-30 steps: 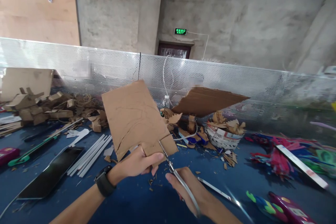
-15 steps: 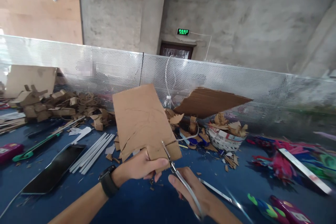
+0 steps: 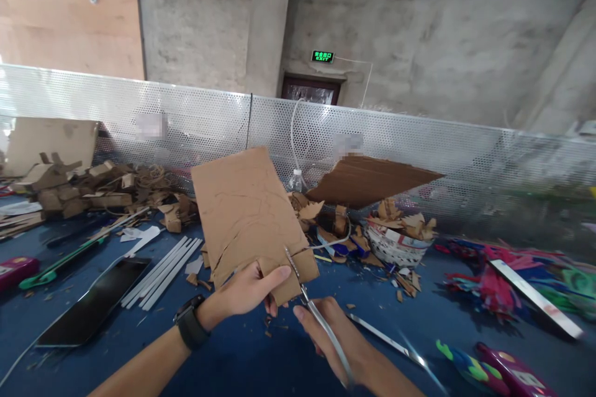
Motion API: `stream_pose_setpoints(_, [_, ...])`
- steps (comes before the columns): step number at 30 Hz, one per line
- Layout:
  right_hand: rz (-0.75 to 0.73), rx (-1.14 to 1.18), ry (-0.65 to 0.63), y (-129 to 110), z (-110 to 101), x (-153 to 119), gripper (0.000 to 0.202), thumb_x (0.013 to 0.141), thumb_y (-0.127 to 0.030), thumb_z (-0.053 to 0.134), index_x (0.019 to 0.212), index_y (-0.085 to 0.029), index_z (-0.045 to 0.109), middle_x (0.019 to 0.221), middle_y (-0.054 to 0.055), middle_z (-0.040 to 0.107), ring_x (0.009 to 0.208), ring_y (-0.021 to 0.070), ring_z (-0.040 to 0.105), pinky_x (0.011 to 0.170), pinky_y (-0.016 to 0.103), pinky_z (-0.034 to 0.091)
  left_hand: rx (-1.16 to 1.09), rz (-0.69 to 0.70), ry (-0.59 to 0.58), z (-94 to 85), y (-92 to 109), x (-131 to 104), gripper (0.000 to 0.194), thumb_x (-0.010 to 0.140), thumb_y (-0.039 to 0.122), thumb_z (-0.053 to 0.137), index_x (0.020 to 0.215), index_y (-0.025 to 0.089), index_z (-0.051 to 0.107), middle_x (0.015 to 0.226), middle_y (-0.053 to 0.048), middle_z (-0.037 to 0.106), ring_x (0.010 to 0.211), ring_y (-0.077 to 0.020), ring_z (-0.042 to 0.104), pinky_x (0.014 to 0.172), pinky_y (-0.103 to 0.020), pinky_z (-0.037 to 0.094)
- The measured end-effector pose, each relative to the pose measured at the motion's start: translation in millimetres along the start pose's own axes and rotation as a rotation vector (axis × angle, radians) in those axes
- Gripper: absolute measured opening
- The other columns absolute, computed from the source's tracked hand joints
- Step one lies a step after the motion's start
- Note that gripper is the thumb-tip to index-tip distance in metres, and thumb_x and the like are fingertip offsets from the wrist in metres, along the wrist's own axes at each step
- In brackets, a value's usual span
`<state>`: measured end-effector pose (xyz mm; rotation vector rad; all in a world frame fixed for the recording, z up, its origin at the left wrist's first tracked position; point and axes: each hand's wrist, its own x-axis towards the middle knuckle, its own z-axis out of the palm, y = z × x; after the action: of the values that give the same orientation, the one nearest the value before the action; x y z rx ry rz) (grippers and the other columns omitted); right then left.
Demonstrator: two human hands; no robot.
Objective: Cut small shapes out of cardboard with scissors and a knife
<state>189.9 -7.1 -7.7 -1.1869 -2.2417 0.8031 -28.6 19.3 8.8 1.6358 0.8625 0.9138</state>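
Left hand pinches one brown flat cardboard sheet near its lower edge, up over the blue desk. Probably light and stiffish, not slippery, but creases easily, so I'd pinch that edge flat. Right hand is wrapped round one pair of silver metal scissors. Other counts, left to right: one black glossy slab; by the desk's far edge, one clear plastic bottle, one white patterned basket.

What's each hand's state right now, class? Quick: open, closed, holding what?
Left hand: closed, holding the brown cardboard sheet.
Right hand: closed, holding the scissors.
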Motion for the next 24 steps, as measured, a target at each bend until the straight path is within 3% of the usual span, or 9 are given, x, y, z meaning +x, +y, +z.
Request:
stream_pose_setpoints(7, [0.046,0.004,0.006,-0.1,2.9,1.2,0.064,0.103,-0.072,0.03,0.064,-0.023,0.036,0.055,-0.003,0.038,0.051,0.0123,0.041,0.049,0.026,0.032,0.004,0.004,0.071,1.4,1.3,-0.6,0.058,0.093,0.069,0.055,0.075,0.017,0.073,0.068,-0.005,0.075,0.055,-0.0159,0.068,0.059,-0.026,0.057])
stream_pose_setpoints(14, [0.127,0.283,-0.006,-2.3,3.5,-2.1,0.077,0.081,-0.098,0.038,0.073,-0.022,0.047,0.064,-0.002,0.045,0.059,0.016,0.053,0.058,0.029,0.048,-0.052,-0.018,0.045,-0.2,2.1,2.6,0.063,0.085,0.077,0.061,0.07,0.016,0.069,0.061,-0.004,0.069,0.051,-0.0162,0.065,0.056,-0.027,0.057])
stream_pose_setpoints(24, [0.023,0.293,-0.152,16.8,-8.8,-2.6,0.076,0.093,-0.088,0.034,0.076,-0.018,0.057,0.068,0.003,0.056,0.065,0.0187,0.061,0.067,0.032,0.049,-0.108,0.035,0.076,2.8,-5.1,5.3,0.061,0.081,0.076,0.067,0.082,0.016,0.071,0.068,-0.002,0.07,0.051,-0.0129,0.063,0.055,-0.025,0.056])
